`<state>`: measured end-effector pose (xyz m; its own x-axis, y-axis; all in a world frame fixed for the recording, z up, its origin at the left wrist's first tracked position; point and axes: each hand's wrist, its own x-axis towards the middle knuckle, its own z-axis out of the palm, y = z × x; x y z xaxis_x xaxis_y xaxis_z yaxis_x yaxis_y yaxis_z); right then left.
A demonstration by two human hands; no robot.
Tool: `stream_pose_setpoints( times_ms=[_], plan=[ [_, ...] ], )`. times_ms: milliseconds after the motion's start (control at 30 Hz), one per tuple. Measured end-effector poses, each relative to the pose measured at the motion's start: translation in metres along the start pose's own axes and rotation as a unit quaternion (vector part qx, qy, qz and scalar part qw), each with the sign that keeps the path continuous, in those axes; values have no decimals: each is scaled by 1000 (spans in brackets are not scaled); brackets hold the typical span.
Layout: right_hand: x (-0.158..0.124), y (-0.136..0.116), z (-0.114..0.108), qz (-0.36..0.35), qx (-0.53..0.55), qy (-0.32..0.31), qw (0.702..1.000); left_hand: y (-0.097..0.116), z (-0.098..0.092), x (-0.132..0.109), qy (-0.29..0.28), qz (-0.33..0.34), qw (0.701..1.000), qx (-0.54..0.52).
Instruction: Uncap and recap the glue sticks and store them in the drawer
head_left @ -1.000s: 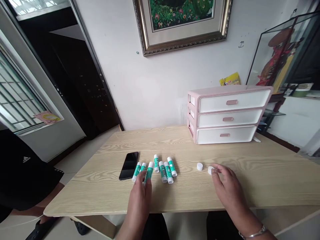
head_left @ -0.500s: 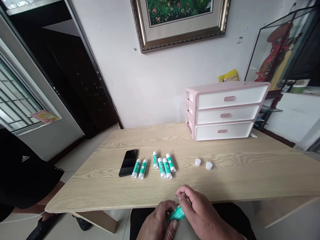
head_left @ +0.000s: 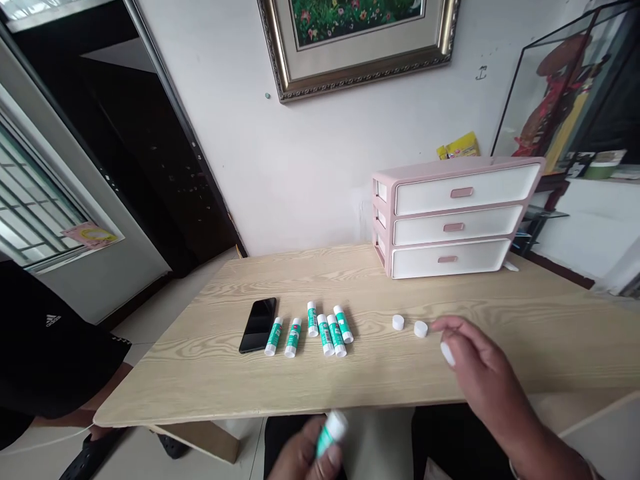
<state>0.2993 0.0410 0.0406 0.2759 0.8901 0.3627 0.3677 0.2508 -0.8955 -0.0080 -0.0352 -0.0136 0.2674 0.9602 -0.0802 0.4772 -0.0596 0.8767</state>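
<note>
In my left hand (head_left: 305, 453), below the table's front edge, is a green and white glue stick (head_left: 327, 433), gripped with its white end up and blurred by motion. My right hand (head_left: 487, 380) reaches over the right part of the table, thumb and fingers closed on a small white cap (head_left: 448, 354). Its fingertips are beside another white cap (head_left: 421, 329) on the tabletop, with a further white cap (head_left: 398, 322) just left of that. Several more glue sticks lie mid-table, including a close group (head_left: 326, 335) and one near the phone (head_left: 273, 336).
A black phone (head_left: 258, 325) lies on the wooden table (head_left: 200, 373). At the back right stands a pink and white drawer unit (head_left: 453, 227), a yellow packet (head_left: 459, 147) behind it. Someone in black clothing (head_left: 55, 340) is at the left. A framed picture (head_left: 357, 73) hangs above.
My hands have parted. The right one moved out to the right over the table with a white cap, while the left keeps the glue stick. One glue stick near the phone has rolled slightly right.
</note>
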Motion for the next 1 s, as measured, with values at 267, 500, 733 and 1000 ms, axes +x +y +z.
stream_pose_setpoints(
  times_ms=[267,500,733,1000],
  plan=[
    [0,30,28,-57,-83,-25,995,14,-13,76,253,34,952,167],
    [28,82,20,3,-135,6,991,-1,-18,113,291,-13,878,381],
    [35,96,21,51,-140,2,989,-11,-19,115,320,-49,847,421],
    [33,95,21,58,-134,-5,989,-12,-26,121,326,-44,808,488]
  ],
)
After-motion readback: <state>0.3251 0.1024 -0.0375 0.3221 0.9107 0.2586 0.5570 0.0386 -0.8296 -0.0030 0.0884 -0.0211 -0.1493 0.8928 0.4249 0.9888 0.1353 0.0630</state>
